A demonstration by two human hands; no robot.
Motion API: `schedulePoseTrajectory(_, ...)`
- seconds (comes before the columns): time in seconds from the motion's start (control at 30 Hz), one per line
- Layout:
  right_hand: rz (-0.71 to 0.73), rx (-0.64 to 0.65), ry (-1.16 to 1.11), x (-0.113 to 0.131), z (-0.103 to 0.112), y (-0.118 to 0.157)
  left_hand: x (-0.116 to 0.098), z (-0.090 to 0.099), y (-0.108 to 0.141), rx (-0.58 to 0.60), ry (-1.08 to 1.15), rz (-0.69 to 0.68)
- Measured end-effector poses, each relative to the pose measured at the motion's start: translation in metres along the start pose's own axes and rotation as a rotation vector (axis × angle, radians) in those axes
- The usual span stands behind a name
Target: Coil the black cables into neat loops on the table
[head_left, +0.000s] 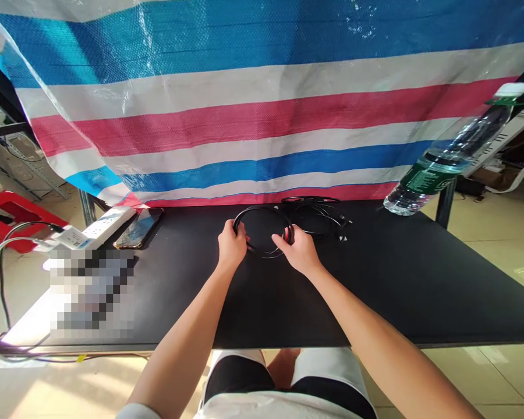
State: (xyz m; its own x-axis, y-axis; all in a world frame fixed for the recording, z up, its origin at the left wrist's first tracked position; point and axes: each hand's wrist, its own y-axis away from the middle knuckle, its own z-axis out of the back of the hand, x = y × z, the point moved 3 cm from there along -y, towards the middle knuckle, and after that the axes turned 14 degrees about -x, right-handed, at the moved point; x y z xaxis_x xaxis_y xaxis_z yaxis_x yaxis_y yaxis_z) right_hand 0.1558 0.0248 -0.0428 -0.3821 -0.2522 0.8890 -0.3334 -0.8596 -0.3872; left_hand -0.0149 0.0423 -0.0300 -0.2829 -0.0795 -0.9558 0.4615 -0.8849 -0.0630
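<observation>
Black cable coil point(262, 224) betw. left grip point(231, 245) & right grip point(300, 251), both clasping.

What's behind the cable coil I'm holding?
More loose black cable lies behind the coil on the table, then the striped tarp. Whatever is behind the tarp is covered.

On the tabletop point(402, 279), a cable point(283, 218) lies centre-back, a phone point(138, 228) far left, a bottle point(445, 160) far right.
</observation>
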Motion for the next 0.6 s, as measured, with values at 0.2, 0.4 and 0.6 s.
schedulePoseTrajectory(0.2, 0.035, -0.166, -0.004, 0.001, 0.012, -0.006, -0.005, -0.011, 0.006, 0.164, 0.401, 0.107)
schedulePoseTrajectory(0.4, -0.003, 0.069, -0.013, -0.008, -0.001, -0.004, 0.000, -0.011, 0.002, 0.263, 0.600, 0.324)
schedulePoseTrajectory(0.6, 0.007, 0.081, 0.175, -0.013, 0.000, -0.007, 0.004, -0.014, 0.007, 0.316, 0.516, 0.543)
